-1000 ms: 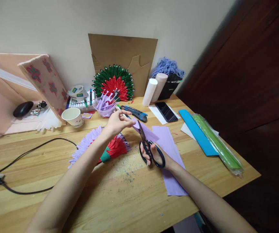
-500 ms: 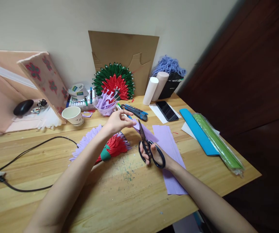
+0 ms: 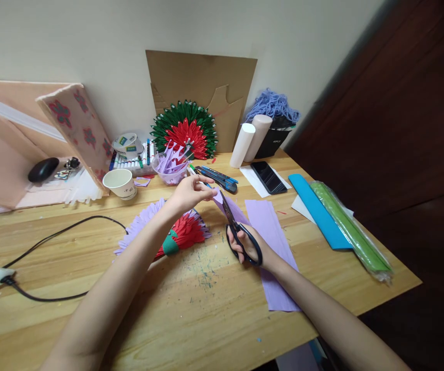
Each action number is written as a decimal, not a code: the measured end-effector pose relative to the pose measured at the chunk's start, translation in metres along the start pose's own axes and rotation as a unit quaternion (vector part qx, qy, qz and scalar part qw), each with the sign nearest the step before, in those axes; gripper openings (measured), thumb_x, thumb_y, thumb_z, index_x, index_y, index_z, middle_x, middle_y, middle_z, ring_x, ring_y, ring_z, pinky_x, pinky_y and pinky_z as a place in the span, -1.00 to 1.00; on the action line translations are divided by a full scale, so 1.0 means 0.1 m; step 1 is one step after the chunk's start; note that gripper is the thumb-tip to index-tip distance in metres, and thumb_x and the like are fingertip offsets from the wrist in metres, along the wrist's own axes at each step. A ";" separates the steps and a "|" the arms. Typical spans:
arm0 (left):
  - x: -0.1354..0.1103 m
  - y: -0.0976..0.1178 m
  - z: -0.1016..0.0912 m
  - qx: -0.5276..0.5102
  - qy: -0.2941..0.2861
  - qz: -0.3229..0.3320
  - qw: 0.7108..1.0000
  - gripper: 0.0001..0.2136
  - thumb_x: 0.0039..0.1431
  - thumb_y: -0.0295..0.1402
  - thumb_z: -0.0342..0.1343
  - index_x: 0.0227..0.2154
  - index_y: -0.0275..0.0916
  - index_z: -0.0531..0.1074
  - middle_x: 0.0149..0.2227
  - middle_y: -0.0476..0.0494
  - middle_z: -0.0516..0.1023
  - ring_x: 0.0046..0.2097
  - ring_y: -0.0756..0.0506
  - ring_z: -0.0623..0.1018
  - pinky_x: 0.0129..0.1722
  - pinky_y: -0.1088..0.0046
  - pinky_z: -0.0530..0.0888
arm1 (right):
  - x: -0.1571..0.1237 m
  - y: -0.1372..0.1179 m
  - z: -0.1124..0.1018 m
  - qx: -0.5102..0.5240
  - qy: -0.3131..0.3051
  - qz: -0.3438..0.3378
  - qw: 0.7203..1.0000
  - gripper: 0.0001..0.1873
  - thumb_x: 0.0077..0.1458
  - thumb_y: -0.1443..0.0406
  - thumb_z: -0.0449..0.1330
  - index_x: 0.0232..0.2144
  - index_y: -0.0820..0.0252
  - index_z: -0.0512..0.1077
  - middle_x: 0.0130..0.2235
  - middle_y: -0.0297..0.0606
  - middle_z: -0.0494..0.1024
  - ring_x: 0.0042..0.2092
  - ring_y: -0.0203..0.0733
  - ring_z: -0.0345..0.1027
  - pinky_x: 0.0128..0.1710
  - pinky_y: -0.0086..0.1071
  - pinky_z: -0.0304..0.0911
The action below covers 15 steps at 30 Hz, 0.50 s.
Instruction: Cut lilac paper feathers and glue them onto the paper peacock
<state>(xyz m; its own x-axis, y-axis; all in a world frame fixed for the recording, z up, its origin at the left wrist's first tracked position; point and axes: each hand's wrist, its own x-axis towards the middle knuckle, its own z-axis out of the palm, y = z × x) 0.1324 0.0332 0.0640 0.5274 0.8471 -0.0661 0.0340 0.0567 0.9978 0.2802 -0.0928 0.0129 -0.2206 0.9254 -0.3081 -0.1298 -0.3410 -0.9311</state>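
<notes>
Between thumb and fingertips, my left hand (image 3: 193,195) pinches the end of a purple paper strip (image 3: 237,211), raised above the table. Black-handled scissors (image 3: 241,234) are in my right hand (image 3: 250,245), their blades pointing up at the strip near my left fingertips. The blades look nearly closed. A larger purple paper sheet (image 3: 270,242) lies flat beneath my right wrist. Under my left forearm, partly hidden by it, rests a fan-shaped paper craft (image 3: 191,229) with purple fringe, red petals and a green tip.
A plastic bowl of purple scraps (image 3: 170,167), a paper cup (image 3: 120,184) and utility knives (image 3: 217,178) stand or lie behind my hands. Rightward are a phone (image 3: 268,176), a blue roll (image 3: 318,211) and a wrapped green roll (image 3: 349,226). A black cable (image 3: 55,242) crosses the left side.
The scissors' handles have come closer together as my right hand closes. The whole view has shifted slightly; my left hand keeps its pinch on the strip.
</notes>
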 end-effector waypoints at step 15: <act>-0.05 -0.04 0.22 -0.049 0.073 -0.026 0.996 -0.64 -0.13 -0.60 0.21 -0.23 -0.36 0.24 -0.62 0.03 0.47 -0.50 -0.01 0.52 -0.36 0.40 0.47 | 0.00 0.01 -0.04 -0.025 0.032 -0.026 0.999 -0.29 -0.45 -0.32 0.12 -0.55 0.17 0.16 -0.71 -0.57 0.11 -0.75 -0.47 0.02 -0.82 -0.55 0.01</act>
<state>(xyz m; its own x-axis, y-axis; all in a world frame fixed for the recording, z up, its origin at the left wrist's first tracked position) 0.1482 0.0172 0.0600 0.3970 0.9093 -0.1246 -0.0289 0.1481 0.9886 0.2837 -0.0924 0.0112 -0.1518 0.9509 -0.2698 -0.0898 -0.2851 -0.9543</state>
